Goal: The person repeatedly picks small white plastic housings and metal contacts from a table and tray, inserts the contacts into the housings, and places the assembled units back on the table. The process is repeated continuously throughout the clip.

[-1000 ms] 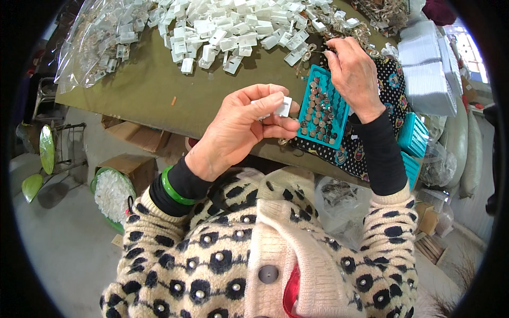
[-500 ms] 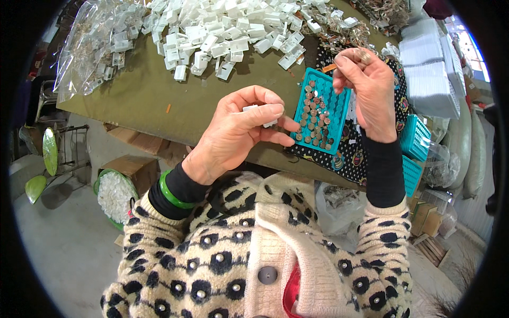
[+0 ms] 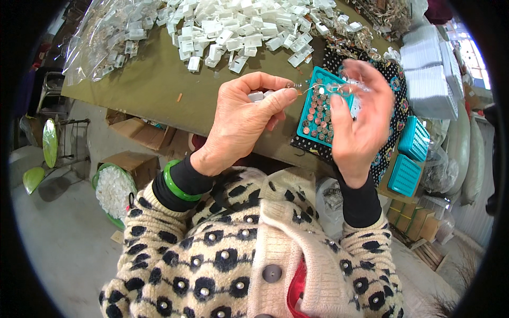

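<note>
My left hand (image 3: 249, 116) is closed, with a small white plastic part (image 3: 256, 96) showing between its curled fingers. At its pinched thumb and forefinger is a tiny coil-like metal piece (image 3: 295, 85) with thin wire. My right hand (image 3: 360, 124) is over the right side of a teal tray (image 3: 300, 124), blurred by motion, thumb apart from the fingers. Thin, shiny wire (image 3: 339, 87) runs near its fingers; whether they grip it is smeared. Several small round copper-coloured pieces (image 3: 321, 114) sit in the tray, which lies on black dotted cloth (image 3: 313, 148).
A big heap of white plastic parts (image 3: 238, 34) covers the table's far side, beside a clear bag (image 3: 114, 45) of similar parts. Tangled wire pieces (image 3: 344, 42) lie at far right. White stacked trays (image 3: 427, 69), teal trays (image 3: 405, 175) and a green basket (image 3: 96, 185) stand around the table.
My right hand has come down and nearer, its fingers now spread and blurred; the orange strip no longer shows in its pinch. My left hand now pinches a tiny coil-like piece at its fingertips.
</note>
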Motion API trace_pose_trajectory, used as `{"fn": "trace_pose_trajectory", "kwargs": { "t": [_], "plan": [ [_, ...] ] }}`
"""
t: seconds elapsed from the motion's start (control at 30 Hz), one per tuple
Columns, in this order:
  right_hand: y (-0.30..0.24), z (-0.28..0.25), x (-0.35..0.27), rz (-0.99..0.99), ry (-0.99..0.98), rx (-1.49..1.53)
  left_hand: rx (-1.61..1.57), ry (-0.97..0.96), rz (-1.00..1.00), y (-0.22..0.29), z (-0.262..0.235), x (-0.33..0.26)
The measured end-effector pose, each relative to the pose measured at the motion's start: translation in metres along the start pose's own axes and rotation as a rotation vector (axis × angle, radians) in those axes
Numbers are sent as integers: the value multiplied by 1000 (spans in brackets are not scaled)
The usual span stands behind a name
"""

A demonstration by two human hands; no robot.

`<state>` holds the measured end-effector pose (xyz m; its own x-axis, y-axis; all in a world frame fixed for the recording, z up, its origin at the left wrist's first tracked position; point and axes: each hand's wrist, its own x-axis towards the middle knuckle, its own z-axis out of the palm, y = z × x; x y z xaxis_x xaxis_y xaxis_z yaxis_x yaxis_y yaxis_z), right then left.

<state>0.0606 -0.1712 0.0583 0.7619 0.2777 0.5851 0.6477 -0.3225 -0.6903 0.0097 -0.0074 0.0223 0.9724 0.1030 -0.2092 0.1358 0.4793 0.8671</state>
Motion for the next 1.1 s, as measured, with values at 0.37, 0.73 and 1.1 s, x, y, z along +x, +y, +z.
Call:
{"fn": "trace_pose_trajectory", "kwargs": {
  "t": [0.37, 0.73, 1.1],
  "plan": [
    [0, 17, -21, -180, -230, -280, -201, -21, -68, -1, -5, -11],
    [-15, 13, -14, 255, -331, 81, -566, -267, -200, -8, -20, -16],
    [-8, 13, -14, 336, -363, 225, -620, -334, -287, -5, -21, -12]
  ]
}}
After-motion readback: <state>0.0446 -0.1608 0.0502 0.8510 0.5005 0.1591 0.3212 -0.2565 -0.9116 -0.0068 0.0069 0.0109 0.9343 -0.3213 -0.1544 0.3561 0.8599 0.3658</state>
